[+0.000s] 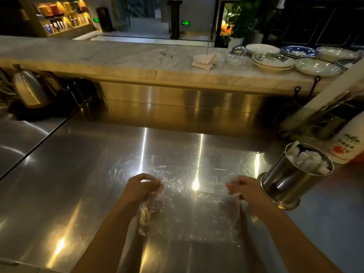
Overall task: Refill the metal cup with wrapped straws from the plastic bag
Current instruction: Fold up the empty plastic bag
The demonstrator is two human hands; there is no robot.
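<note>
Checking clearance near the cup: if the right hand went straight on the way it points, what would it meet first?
The right hand points away over the steel counter; its path looks free up to the steel back panel, passing left of the metal cup. Depth is uncertain.

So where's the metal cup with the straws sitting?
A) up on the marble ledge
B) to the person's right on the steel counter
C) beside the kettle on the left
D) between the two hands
B: the metal cup stands on the steel counter, just beyond the right hand.
</note>
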